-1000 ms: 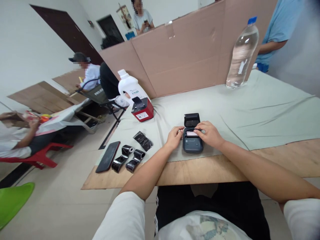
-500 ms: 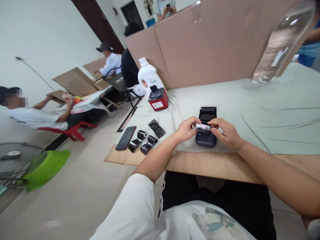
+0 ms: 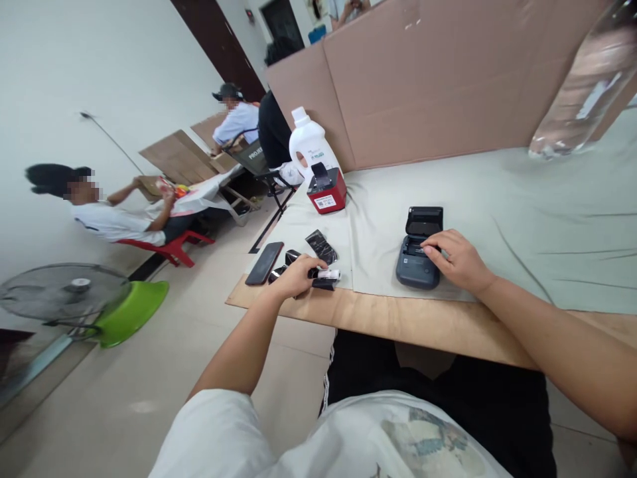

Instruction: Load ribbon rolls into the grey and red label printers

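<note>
My left hand (image 3: 297, 277) is over the left part of the table, with its fingers closed at a small label roll (image 3: 329, 273) that has a white face and a loose black strip. Other black rolls (image 3: 291, 256) lie partly hidden behind that hand. My right hand (image 3: 460, 260) is at a dark portable label printer (image 3: 417, 271), its thumb and fingers bent together at the right side of the open compartment. The printer's lid (image 3: 424, 218) stands raised, and no roll shows inside; my fingers cover part of the compartment.
A phone (image 3: 265, 263) and a flat black strip (image 3: 321, 246) lie at the left. Behind them stand a red-and-black box-shaped device (image 3: 327, 192) and a white jug (image 3: 311, 143). Cardboard (image 3: 438, 86) walls the back; a clear bottle (image 3: 577, 99) stands right. Other people sit farther left.
The roll has come out of the printer and moved left with my left hand, down beside the other rolls. My right hand has stayed at the printer. The view has shifted slightly.
</note>
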`<state>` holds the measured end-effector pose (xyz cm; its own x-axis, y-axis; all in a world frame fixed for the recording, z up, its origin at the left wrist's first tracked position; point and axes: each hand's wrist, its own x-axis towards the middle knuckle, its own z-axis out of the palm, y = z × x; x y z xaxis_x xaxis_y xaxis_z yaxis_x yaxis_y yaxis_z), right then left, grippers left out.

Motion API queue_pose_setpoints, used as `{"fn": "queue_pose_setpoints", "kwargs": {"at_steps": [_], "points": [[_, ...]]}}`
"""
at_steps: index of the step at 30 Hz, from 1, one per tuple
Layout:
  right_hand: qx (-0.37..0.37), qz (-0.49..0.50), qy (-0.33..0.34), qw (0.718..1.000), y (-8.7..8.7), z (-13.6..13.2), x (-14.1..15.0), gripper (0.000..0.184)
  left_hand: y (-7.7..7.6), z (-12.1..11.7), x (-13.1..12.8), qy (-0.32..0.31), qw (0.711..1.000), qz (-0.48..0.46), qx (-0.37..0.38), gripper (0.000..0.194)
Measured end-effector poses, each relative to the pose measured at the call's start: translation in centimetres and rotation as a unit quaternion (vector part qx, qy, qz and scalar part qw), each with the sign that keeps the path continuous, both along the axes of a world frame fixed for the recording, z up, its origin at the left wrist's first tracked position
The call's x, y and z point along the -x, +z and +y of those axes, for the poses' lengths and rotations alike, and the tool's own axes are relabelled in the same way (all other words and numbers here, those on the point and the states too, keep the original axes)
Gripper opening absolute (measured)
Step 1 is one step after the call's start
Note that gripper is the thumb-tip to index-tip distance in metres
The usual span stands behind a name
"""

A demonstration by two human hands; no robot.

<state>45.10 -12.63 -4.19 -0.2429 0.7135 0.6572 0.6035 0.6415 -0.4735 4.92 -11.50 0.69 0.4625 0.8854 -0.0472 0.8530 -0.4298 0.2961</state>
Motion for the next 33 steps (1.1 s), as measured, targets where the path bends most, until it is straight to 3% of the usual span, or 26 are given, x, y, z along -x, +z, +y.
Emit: {"fn": "queue_pose_setpoints", "kwargs": {"at_steps": [4, 9, 16, 19, 22, 25, 28, 30, 33], "points": [[-0.002, -0.006, -0.002, 1.000, 0.0, 0.0, -0.1, 0.022, -0.2, -0.1, 1.0, -0.036, 0.998, 0.036, -0.036, 0.061], [-0.003, -0.002, -0.006, 1.000, 0.0, 0.1, -0.1, 0.023, -0.4, 1.1, 1.9, -0.039, 0.997, 0.060, -0.023, 0.067], [0.009, 0.009, 0.002, 1.000, -0.1, 0.1, -0.1, 0.025, -0.3, 1.7, 1.6, 0.033, 0.996, 0.082, -0.029, 0.036], [0.012, 0.018, 0.003, 1.000, 0.0, 0.0, -0.1, 0.025, 1.0, 2.1, 1.2, 0.064, 0.993, 0.086, -0.040, 0.026], [-0.001, 0.045, -0.011, 0.999, 0.2, -0.1, 0.0, 0.026, 3.4, 2.5, 0.3, 0.097, 0.993, -0.001, -0.062, 0.027], [-0.022, 0.080, -0.047, 0.995, 0.4, 0.0, -0.1, 0.028, 6.1, 2.4, -2.7, 0.062, 0.981, -0.183, -0.034, 0.036], [-0.022, 0.105, -0.076, 0.991, 0.1, 0.4, -0.4, 0.027, 7.0, 1.7, -8.1, -0.062, 0.951, -0.287, 0.098, 0.045], [-0.009, 0.114, -0.093, 0.989, -0.2, 0.7, -0.6, 0.027, 6.2, 1.5, -12.3, -0.141, 0.937, -0.277, 0.161, 0.045], [0.013, 0.120, -0.106, 0.987, -0.7, 1.2, -1.0, 0.029, 3.5, 2.3, -18.1, -0.196, 0.939, -0.262, 0.106, 0.039]]}}
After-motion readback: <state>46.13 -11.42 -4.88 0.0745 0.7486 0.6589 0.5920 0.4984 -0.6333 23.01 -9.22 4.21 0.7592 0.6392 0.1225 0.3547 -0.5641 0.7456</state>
